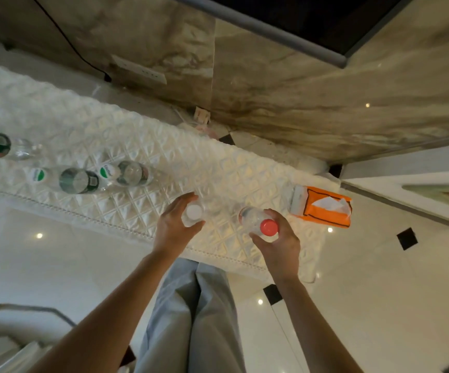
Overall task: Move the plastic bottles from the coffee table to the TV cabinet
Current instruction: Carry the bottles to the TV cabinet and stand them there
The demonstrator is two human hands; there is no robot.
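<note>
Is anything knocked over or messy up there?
Nothing is spilled. The bottles already on the quilted white cloth seem to stand upright, though the steep view makes that hard to judge. The orange tissue pack sits at the cloth's right end. The left hand holds a white-capped bottle, the right hand a red-capped bottle.

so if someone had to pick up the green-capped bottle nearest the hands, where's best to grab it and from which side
The green-capped bottle stands upright on the quilted runner, another bottle close on its left. Probably best to wrap the hand around its clear body just below the cap, coming from the right or near side, where the runner is open.
</note>
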